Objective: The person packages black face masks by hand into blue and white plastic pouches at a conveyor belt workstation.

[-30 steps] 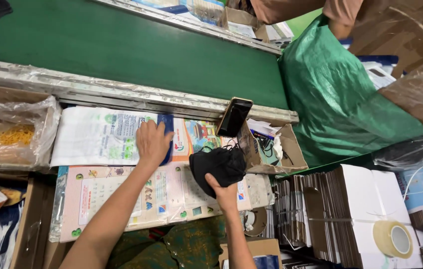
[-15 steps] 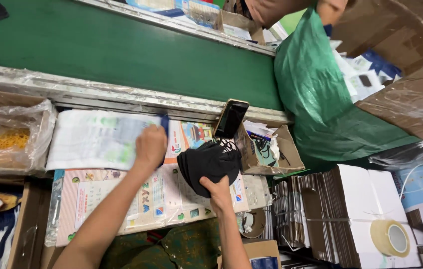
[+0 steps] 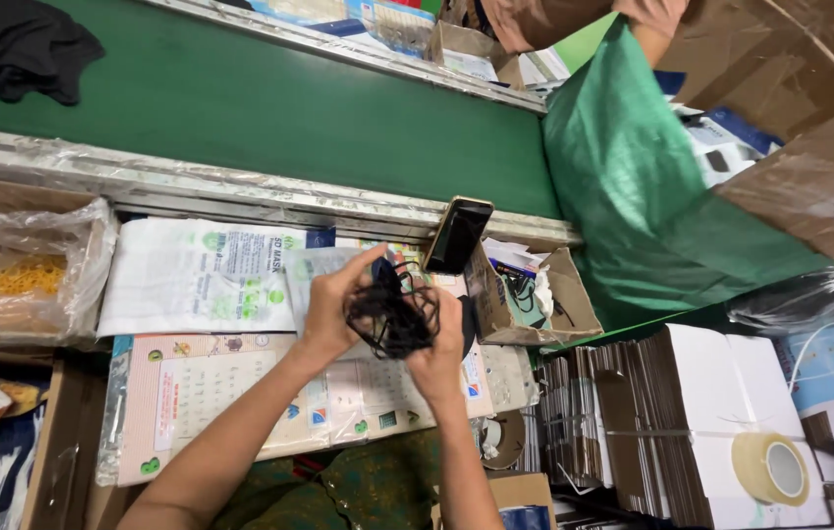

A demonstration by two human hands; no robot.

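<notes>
We've got both hands up over the surface (image 3: 240,393), working a bunch of black face masks (image 3: 392,319) w/ tangled ear loops. Left hand (image 3: 333,304) pinches the upper left edge of the bunch, fingers curled in; right hand (image 3: 441,344) cups it from below/right, fingers closed round the fabric. The masks sit between the two hands, just above the printed calendar sheet (image 3: 230,393) and near the white printed bags (image 3: 201,280).

To do this bit well: keep the stack squared, hold firm w/ the right, let the left tease loops free one at a time, don't yank, or the elastic snags.

Hard to read: how many masks are in the bunch, prob. several, but the folds hide the count. Right fingertips are buried behind the fabric. A phone (image 3: 458,236) leans on the small cardboard box (image 3: 535,299) right behind, its screen dark. The black cloth (image 3: 19,49) on the green belt (image 3: 289,118) is cut off at the frame edge.
</notes>
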